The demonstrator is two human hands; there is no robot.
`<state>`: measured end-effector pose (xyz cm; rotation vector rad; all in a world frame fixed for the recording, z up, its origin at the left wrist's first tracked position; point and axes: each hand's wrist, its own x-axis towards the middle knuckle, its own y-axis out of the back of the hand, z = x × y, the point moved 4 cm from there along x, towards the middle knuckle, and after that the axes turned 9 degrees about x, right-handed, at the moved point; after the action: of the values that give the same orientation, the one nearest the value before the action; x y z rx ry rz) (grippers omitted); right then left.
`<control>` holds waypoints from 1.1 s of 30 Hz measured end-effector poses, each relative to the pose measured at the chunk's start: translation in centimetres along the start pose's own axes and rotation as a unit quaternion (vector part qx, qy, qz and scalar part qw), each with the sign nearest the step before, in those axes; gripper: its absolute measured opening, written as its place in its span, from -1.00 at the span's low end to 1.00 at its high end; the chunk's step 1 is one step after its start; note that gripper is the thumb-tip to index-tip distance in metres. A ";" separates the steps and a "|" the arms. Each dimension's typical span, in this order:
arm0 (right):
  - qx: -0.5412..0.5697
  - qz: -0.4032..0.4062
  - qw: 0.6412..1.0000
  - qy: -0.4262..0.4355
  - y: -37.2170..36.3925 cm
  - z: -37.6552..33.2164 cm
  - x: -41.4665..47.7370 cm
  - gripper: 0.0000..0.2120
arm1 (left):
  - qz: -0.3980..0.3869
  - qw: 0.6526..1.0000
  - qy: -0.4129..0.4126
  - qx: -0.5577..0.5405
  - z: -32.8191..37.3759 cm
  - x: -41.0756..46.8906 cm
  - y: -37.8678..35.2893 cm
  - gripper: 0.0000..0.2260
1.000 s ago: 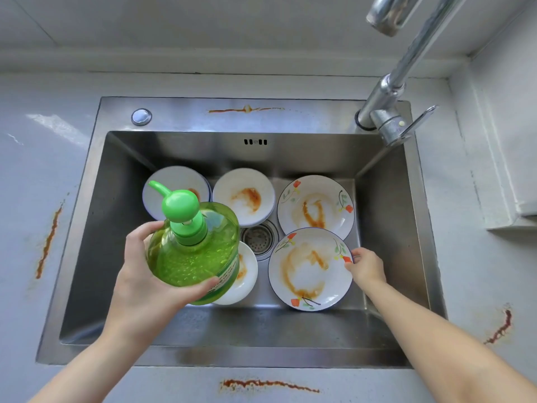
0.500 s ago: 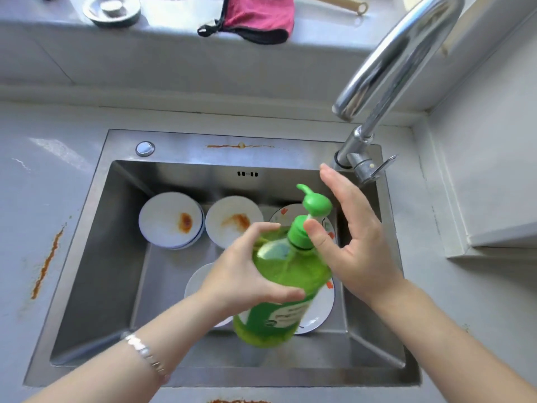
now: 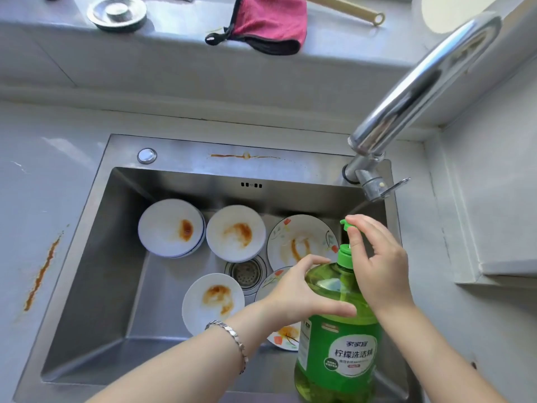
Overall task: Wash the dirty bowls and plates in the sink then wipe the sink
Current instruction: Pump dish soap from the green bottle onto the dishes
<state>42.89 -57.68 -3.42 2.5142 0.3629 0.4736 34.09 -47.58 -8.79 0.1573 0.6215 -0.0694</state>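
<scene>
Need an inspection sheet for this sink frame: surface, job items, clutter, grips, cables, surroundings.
Surface: steel sink, brown smear on its back rim; grey countertop with rust-coloured streaks.
Job's things: three white bowls and two floral plates, all sauce-stained, around the drain strainer; green dish soap bottle at the sink's front right.
Clutter: sink stopper, pink cloth and wooden handle on the back ledge.
Grips: left hand grips the bottle's shoulder; right hand pinches the pump head.
Cables: nothing seen.
Surroundings: faucet at back right, no water seen running.
</scene>
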 end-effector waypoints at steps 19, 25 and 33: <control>-0.042 0.023 0.999 0.001 -0.3 -0.1 0.3 -0.82 | -0.024 0.999 0.025 -0.023 -0.7 0.8 0.0 -0.40; -0.034 0.008 0.999 -0.018 -0.7 0.5 -0.2 -0.81 | -0.011 0.999 0.030 -0.021 -0.7 1.0 0.0 -0.39; 0.029 -0.021 0.997 -0.068 0.1 -0.2 0.9 -0.86 | 0.009 1.000 0.011 0.002 -0.3 0.4 0.2 -0.33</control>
<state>43.65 -57.39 -2.98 2.5724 0.3825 0.2780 34.26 -47.31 -9.19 0.1665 0.6422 -0.0522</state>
